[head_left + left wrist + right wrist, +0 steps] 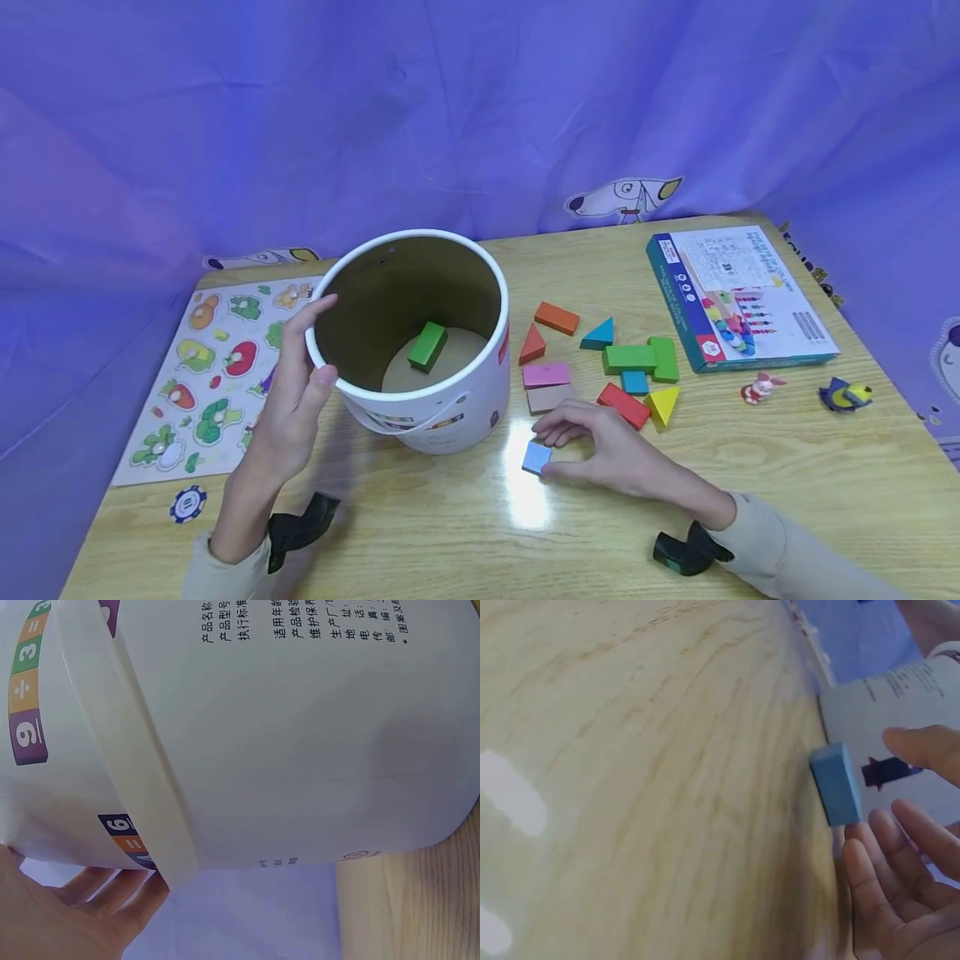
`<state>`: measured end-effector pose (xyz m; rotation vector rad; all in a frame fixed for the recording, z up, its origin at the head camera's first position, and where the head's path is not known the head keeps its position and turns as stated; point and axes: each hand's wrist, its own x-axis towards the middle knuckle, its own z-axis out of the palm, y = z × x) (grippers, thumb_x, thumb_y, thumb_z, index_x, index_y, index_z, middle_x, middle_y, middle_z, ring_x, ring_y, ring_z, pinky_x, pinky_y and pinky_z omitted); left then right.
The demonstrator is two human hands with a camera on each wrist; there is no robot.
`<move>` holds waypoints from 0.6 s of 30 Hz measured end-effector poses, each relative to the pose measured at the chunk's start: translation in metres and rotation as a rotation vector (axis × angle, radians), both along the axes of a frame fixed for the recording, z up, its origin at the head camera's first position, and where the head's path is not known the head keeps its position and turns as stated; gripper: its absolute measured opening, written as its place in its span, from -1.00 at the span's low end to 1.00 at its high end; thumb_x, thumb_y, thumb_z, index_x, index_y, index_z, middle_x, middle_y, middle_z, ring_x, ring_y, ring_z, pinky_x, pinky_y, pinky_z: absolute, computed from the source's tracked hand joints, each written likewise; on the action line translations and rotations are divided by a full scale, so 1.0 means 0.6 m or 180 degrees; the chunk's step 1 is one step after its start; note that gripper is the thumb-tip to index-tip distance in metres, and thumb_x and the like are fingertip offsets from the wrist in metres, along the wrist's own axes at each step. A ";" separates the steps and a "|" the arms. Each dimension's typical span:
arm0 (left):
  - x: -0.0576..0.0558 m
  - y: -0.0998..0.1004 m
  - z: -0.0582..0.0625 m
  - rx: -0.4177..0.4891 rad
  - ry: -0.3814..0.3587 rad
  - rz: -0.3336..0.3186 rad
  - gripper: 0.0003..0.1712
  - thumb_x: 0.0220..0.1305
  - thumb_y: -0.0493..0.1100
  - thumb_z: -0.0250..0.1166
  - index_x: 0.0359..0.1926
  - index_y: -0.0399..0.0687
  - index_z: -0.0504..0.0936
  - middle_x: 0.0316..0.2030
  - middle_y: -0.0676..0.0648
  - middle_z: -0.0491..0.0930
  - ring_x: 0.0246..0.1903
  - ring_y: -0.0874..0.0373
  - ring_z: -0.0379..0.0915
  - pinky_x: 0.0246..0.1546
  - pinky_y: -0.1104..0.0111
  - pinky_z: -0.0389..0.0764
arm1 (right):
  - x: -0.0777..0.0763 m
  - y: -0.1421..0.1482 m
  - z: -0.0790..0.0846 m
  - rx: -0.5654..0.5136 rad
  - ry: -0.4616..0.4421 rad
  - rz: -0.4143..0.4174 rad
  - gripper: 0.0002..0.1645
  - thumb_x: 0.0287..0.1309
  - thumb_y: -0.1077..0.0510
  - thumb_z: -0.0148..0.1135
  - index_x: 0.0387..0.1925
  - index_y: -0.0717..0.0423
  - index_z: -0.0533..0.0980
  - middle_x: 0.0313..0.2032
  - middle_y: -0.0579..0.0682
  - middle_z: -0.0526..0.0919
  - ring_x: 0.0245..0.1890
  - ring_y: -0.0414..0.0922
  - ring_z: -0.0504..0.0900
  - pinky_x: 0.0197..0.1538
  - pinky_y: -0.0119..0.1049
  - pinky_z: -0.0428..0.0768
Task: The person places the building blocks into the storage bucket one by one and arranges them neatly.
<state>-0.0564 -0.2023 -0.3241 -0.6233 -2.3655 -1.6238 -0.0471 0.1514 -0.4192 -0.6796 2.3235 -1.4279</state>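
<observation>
A white bucket with a wide rim and carry handle stands left of centre, with a green block lying on its floor. My left hand rests against the bucket's left side, fingers spread and touching its wall near the rim; the left wrist view shows the fingers beside the handle. On the table right of the bucket lies a small blue block. My right hand is at this block, thumb and fingers apart around it; in the right wrist view, the block is just beyond the spread fingertips.
Several coloured blocks lie behind my right hand. A boxed bead set, a pink figurine and a small dark-and-yellow toy are to the right. At left lie a vegetable puzzle board and a poker chip.
</observation>
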 end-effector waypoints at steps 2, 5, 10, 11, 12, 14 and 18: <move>0.000 0.001 0.000 -0.0017 -0.0006 0.0000 -0.30 0.36 -0.22 -0.10 0.50 0.06 0.00 0.47 -0.08 -0.01 0.37 -0.14 0.04 0.23 0.50 0.37 | 0.001 -0.005 -0.002 0.0085 0.0008 -0.0012 -0.47 -0.08 -0.02 0.53 -0.03 0.00 0.59 -0.12 -0.17 0.63 -0.18 -0.23 0.63 -0.02 -0.36 0.62; 0.000 0.001 0.001 -0.0035 -0.0018 0.0005 -0.29 0.35 -0.23 -0.10 0.50 0.07 0.00 0.47 -0.07 -0.01 0.37 -0.13 0.04 0.23 0.50 0.38 | 0.002 -0.011 -0.002 0.0201 0.0029 -0.0036 -0.45 -0.12 -0.01 0.55 -0.03 -0.01 0.60 -0.14 -0.21 0.63 -0.19 -0.28 0.61 -0.04 -0.38 0.61; 0.000 0.001 0.001 -0.0026 -0.0037 0.0003 -0.28 0.34 -0.24 -0.10 0.50 0.08 -0.01 0.47 -0.07 -0.01 0.37 -0.13 0.04 0.23 0.49 0.39 | 0.005 -0.016 -0.007 0.0313 0.0119 -0.0040 -0.45 -0.17 0.04 0.58 -0.05 -0.04 0.60 -0.14 -0.23 0.64 -0.20 -0.31 0.58 -0.05 -0.39 0.61; 0.000 0.001 0.000 -0.0018 -0.0034 -0.0002 -0.28 0.34 -0.25 -0.11 0.50 0.07 -0.01 0.47 -0.08 -0.01 0.37 -0.13 0.04 0.22 0.49 0.39 | 0.005 -0.017 -0.009 0.0323 0.0132 -0.0033 -0.45 -0.17 0.05 0.58 -0.05 -0.04 0.60 -0.14 -0.23 0.64 -0.20 -0.31 0.58 -0.05 -0.39 0.60; 0.000 0.001 0.000 -0.0008 -0.0032 -0.0005 -0.28 0.34 -0.25 -0.11 0.50 0.07 -0.01 0.47 -0.08 -0.01 0.37 -0.14 0.04 0.22 0.49 0.39 | 0.006 -0.018 -0.011 0.0333 0.0153 -0.0021 -0.45 -0.17 0.05 0.58 -0.05 -0.04 0.60 -0.15 -0.22 0.63 -0.19 -0.31 0.57 -0.05 -0.40 0.60; 0.001 0.000 -0.001 -0.0001 -0.0027 -0.0004 -0.29 0.34 -0.25 -0.11 0.50 0.06 -0.01 0.47 -0.08 -0.01 0.37 -0.14 0.05 0.22 0.50 0.39 | 0.006 -0.020 -0.013 0.0354 0.0188 0.0004 -0.47 -0.16 0.07 0.57 -0.06 -0.02 0.60 -0.16 -0.21 0.62 -0.19 -0.31 0.56 -0.05 -0.40 0.59; 0.001 0.000 -0.001 -0.0021 -0.0032 0.0008 -0.29 0.36 -0.23 -0.11 0.50 0.07 -0.01 0.47 -0.07 -0.01 0.37 -0.14 0.06 0.22 0.50 0.40 | 0.008 -0.022 -0.016 0.0436 0.0251 0.0006 -0.49 -0.15 0.08 0.56 -0.08 -0.01 0.61 -0.18 -0.21 0.61 -0.21 -0.31 0.54 -0.08 -0.42 0.58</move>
